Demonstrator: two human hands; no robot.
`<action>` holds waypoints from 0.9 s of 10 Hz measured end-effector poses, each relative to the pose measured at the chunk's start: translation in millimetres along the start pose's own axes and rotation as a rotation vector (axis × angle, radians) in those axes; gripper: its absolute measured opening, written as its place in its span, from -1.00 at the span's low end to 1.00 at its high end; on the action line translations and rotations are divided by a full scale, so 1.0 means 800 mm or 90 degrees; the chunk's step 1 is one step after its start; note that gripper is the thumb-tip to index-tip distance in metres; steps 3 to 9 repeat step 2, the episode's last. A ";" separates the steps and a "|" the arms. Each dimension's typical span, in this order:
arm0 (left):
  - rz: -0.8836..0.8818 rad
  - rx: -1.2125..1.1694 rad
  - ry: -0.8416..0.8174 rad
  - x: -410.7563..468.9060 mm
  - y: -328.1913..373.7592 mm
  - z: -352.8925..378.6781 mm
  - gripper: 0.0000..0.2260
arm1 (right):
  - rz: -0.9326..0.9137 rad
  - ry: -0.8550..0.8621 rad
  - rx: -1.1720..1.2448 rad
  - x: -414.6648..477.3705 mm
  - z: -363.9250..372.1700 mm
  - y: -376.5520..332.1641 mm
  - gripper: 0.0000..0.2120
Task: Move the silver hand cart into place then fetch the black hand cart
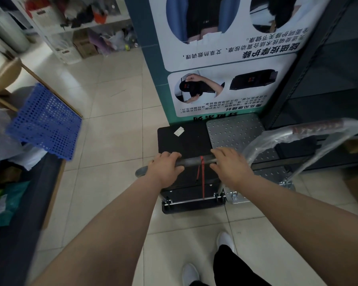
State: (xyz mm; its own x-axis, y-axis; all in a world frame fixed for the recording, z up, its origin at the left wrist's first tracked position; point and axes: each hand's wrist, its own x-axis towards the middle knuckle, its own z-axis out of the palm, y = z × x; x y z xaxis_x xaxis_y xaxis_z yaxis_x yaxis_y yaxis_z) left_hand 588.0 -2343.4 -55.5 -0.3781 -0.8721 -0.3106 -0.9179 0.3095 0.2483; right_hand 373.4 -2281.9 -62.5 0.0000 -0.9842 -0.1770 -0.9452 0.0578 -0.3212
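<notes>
**Both hands on the black cart's handle**

Pale floor tiles (116, 129) filled the aisle where I had the black hand cart (184, 141) standing, its dark platform flat on the floor with a small white label (179, 131) stuck near its far edge. My left hand (165, 169) and right hand (232, 166) both sat on the cart's grey handle bar (194, 162), the fingers of each curled over the top of it and clamped around the bar. A red cord (202, 178) was tied around the bar between my two hands and hung down toward the hinge brackets at the base of the handle.

Just beside the black cart, on its right, stood the silver hand cart (236, 133), its studded grey deck pushed up to the foot of the poster board. Its handle (310, 131) rose to the right, wrapped in clear plastic film. The two platforms looked to be touching along their sides, though I could not tell for certain.

Ahead of both carts a tall poster board (225, 58) with a teal border stood upright, printed with photos and text. Dark metal shelving (329, 79) ran along the right. To the left I saw a blue perforated panel (43, 124) leaning over bags and boxes, and white shelves (74, 23) cluttered with goods farther back. My white shoes (191, 273) showed at the bottom of the view.
</notes>
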 end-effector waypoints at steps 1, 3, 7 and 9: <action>0.035 0.006 -0.002 -0.014 0.011 -0.012 -0.61 | 0.021 0.004 0.004 -0.028 -0.010 -0.010 -0.54; 0.088 0.026 0.004 -0.024 0.020 -0.017 -0.64 | 0.046 0.002 -0.023 -0.059 -0.009 -0.015 -0.54; 0.088 0.026 0.004 -0.024 0.020 -0.017 -0.64 | 0.046 0.002 -0.023 -0.059 -0.009 -0.015 -0.54; 0.088 0.026 0.004 -0.024 0.020 -0.017 -0.64 | 0.046 0.002 -0.023 -0.059 -0.009 -0.015 -0.54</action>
